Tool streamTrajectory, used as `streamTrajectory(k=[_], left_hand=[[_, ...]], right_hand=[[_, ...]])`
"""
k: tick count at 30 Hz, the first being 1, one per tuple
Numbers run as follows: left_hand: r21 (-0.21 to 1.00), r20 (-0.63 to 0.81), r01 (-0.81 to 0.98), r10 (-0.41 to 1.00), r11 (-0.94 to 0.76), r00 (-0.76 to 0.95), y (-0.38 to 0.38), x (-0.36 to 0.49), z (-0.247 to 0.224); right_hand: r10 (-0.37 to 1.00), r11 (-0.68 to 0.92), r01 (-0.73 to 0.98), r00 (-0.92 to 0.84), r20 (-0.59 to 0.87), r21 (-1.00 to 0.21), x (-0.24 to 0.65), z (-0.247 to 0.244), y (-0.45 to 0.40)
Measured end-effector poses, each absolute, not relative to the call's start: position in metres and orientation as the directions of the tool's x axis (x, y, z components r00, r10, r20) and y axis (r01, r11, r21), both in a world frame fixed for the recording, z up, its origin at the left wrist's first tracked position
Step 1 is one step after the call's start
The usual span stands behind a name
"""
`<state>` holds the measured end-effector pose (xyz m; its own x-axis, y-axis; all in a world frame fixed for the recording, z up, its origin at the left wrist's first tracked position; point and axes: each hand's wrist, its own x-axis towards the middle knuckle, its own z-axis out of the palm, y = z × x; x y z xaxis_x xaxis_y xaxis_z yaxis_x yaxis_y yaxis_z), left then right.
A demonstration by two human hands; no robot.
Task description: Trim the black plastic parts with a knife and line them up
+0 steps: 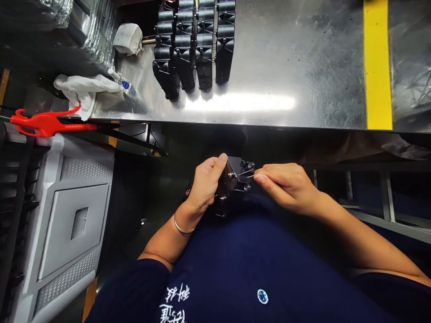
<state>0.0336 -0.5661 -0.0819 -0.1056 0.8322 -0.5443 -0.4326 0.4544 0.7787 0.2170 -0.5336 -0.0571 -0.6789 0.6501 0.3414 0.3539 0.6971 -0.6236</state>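
Just in front of my chest, my left hand (206, 181) grips a glossy black plastic part (230, 183) with the thumb along its upper edge. Small round posts stick out on the part's right side. My right hand (291, 186) pinches a thin metal tool (248, 174) between thumb and forefinger. The tool's tip reaches in among the posts of the part; whether it touches the plastic I cannot tell. Other black molded parts (205, 42), much alike, stand in several rows on the metal table (269, 58) beyond my hands.
A red air blow gun (43, 124) hangs by the table's left end, near a crumpled white cloth (85, 85). At the lower left stands a grey plastic crate (74, 229). Yellow tape (377, 67) crosses the table at right, and a metal frame (387, 197) is below.
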Motion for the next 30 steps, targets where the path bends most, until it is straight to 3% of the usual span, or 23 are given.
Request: streamTrajectory(k=[6, 15, 20, 23, 28, 30], left_hand=[[0.851, -0.430, -0.410, 0.884, 0.329, -0.183, -0.567, 0.032, -0.072], [0.894, -0.371, -0.341, 0.908, 0.292, -0.195, -0.574, 0.030, -0.068], [0.940, -0.301, -0.230, 0.928, 0.250, -0.219, -0.577, 0.030, -0.068], [0.962, -0.246, -0.192, 0.921, 0.193, -0.303, -0.574, 0.030, -0.070], [0.947, -0.247, -0.299, 0.855, 0.114, -0.456, -0.569, 0.036, -0.079], [0.927, -0.268, -0.357, 0.864, 0.112, -0.426, -0.569, 0.037, -0.081]], right_hand=[[0.664, 0.723, 0.417, -0.641, 0.386, -0.551, 0.220, -0.049, -0.533], [0.603, 0.515, 0.278, -0.790, 0.112, -0.811, 0.224, -0.036, -0.530], [0.507, 0.387, 0.108, -0.854, 0.114, -0.916, 0.234, -0.037, -0.527], [0.650, 0.354, -0.015, -0.715, 0.257, -0.935, 0.235, -0.045, -0.529], [0.864, 0.409, 0.140, -0.377, 0.333, -0.902, 0.207, -0.064, -0.541], [0.917, 0.373, 0.171, -0.219, 0.334, -0.912, 0.192, -0.070, -0.545]])
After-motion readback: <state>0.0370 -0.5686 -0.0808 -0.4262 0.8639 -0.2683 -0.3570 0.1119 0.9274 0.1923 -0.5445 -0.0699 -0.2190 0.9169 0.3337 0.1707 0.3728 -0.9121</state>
